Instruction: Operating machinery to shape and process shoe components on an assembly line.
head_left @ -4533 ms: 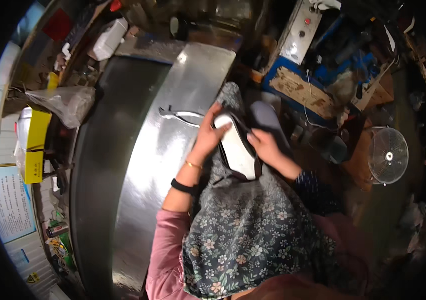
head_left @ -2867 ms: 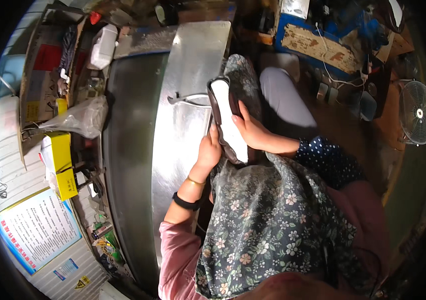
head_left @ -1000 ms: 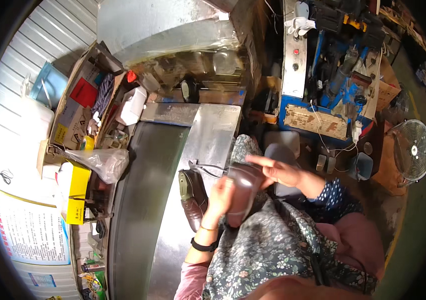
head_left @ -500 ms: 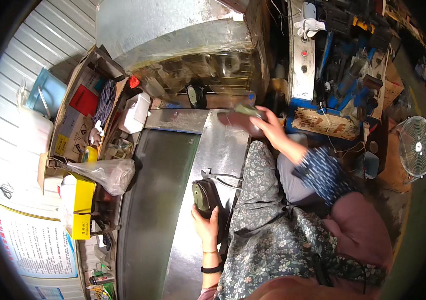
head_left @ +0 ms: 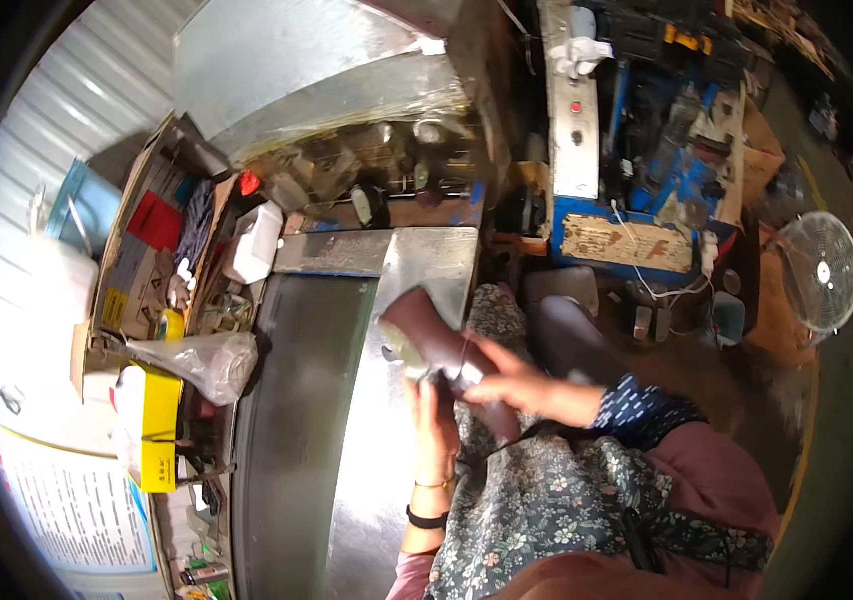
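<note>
A brown shoe-shaped piece (head_left: 428, 325), its sole-like face turned up and a greenish side at its left, is held over the metal bench top in front of me. My right hand (head_left: 511, 385) is closed round its middle from the right. My left hand (head_left: 433, 430) grips it from below and to the left, fingers pointing up along its edge; blur hides the exact grip. A small shiny patch shows between the hands, too blurred to name. The dark shoe and the pincers seen earlier on the bench are not visible.
A dark belt (head_left: 296, 400) runs left of the metal bench top (head_left: 426, 255). Another dark shoe (head_left: 366, 205) stands at the machine's opening. Leftward are a cardboard box (head_left: 131, 250), a plastic bag (head_left: 216, 360) and a yellow box (head_left: 158, 425). At right stand a blue machine (head_left: 636, 250) and a fan (head_left: 821, 272).
My right hand has come down and toward me with the brown piece, meeting my left hand. The dark shoe under my left hand is no longer seen. The view has shifted slightly.
</note>
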Demonstrator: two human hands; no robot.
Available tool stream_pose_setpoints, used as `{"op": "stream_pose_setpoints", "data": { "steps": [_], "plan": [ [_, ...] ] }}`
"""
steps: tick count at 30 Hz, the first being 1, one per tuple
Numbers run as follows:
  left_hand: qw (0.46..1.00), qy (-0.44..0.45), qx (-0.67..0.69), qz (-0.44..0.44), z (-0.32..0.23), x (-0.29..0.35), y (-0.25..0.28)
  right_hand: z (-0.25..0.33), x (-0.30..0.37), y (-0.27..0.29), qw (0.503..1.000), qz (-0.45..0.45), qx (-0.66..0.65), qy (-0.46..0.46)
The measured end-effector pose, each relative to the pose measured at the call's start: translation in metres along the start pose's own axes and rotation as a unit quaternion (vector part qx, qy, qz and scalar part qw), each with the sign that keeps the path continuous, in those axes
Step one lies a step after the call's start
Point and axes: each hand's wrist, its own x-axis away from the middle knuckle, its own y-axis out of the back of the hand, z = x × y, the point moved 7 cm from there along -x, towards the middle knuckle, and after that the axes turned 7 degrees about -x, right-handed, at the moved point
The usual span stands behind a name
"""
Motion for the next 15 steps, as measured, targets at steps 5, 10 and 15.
{"op": "stream_pose_setpoints", "data": {
  "steps": [5,10,15],
  "plan": [
    [0.916,-0.124,-0.337,0.178,-0.002,0.014,-0.049,0.169,0.083,0.097,0.937,-0.141,0.218,0.235],
    [0.934,0.025,-0.328,0.141,0.057,0.032,0.002,0.33,0.157,0.194,0.644,-0.386,0.545,0.373],
    [0.941,0.049,-0.324,0.083,0.089,0.043,0.04,0.434,0.193,0.281,0.487,-0.577,0.597,0.272]
  ]
}}
